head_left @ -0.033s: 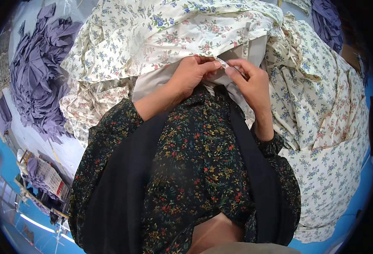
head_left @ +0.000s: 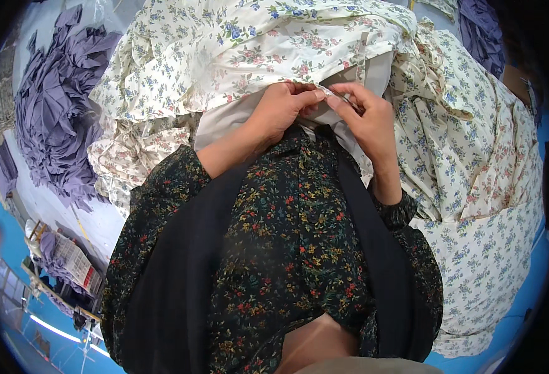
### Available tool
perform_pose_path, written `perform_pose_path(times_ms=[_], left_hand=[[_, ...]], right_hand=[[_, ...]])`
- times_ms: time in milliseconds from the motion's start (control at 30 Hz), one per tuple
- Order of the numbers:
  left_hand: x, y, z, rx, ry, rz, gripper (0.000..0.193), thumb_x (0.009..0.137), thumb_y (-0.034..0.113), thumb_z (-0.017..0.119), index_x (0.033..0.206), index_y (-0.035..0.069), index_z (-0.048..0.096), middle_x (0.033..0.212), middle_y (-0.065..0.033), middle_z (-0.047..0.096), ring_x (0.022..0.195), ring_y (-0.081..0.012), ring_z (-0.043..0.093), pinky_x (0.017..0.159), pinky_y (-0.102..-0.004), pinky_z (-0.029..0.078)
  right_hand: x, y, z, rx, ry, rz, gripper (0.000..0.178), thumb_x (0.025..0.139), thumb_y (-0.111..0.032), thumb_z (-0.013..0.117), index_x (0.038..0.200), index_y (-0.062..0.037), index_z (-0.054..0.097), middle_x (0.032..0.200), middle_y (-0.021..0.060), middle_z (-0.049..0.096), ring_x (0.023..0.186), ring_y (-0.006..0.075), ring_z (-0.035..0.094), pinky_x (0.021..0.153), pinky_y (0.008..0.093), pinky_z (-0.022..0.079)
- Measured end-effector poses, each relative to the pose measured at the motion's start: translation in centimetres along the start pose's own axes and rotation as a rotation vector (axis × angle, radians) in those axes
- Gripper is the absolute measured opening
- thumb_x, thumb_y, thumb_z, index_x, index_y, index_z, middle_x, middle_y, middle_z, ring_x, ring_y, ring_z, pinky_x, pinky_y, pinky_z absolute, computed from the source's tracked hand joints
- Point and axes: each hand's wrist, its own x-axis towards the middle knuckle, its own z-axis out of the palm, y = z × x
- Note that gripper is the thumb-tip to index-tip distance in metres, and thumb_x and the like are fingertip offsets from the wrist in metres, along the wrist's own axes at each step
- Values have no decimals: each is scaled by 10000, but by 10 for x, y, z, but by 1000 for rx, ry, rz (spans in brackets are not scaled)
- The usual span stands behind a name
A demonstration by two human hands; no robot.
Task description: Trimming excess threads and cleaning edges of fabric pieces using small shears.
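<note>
White floral fabric (head_left: pixel 249 59) with pink and blue sprigs lies heaped in front of me. My left hand (head_left: pixel 281 109) is closed in a pinch on its near edge, thumb against the fingers. Beside it, almost touching, my right hand (head_left: pixel 369 117) is closed around a thin, dark, narrow tool (head_left: pixel 351 100); its kind is mostly hidden by the fingers. The tool's end and the right thumb meet the pinched bit of cloth edge (head_left: pixel 326 91). Under the fabric shows a plain pale grey surface (head_left: pixel 218 124).
More floral fabric (head_left: pixel 461 143) hangs down on the right. A pile of crumpled purple cloth (head_left: pixel 65 112) lies on the pale table (head_left: pixel 87 227) at left, and another purple bundle (head_left: pixel 480 37) sits at the far right. A rack with cloth (head_left: pixel 65 262) stands lower left.
My right hand has shifted and turned slightly, its fingers a little higher and closer over the cloth edge. My left hand keeps its pinch in the same place.
</note>
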Motion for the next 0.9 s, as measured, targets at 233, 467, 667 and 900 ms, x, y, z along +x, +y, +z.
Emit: perform_pose_path(times_ms=[233,467,667,900], left_hand=[[-2,1,0,90,57,8,197,849,202,687,883,12,725,729,-3,631,634,-74,511,623,-218,400],[0,1,-4,-20,-11,-48,203,837,200,692,895,9,729,731,-4,642,625,-66,500,606,-213,383],[-4,3,1,28,36,-16,211,846,186,684,920,-7,723,751,-10,650,635,-64,497,610,-216,385],[-2,0,-1,82,28,21,223,846,171,672,946,-23,718,726,1,624,629,-68,486,607,-225,387]], right_hand=[[15,8,7,106,-9,-175,163,886,-157,658,882,5,636,656,-8,566,580,50,467,528,232,375],[10,24,1,372,59,-179,233,935,-225,612,968,5,620,800,9,647,686,87,574,613,246,445],[4,23,5,-89,113,-376,199,877,-227,660,960,-46,652,793,118,655,621,216,628,571,311,476],[14,16,14,-320,238,-647,150,856,-224,670,909,-85,657,778,64,650,628,271,624,541,352,468]])
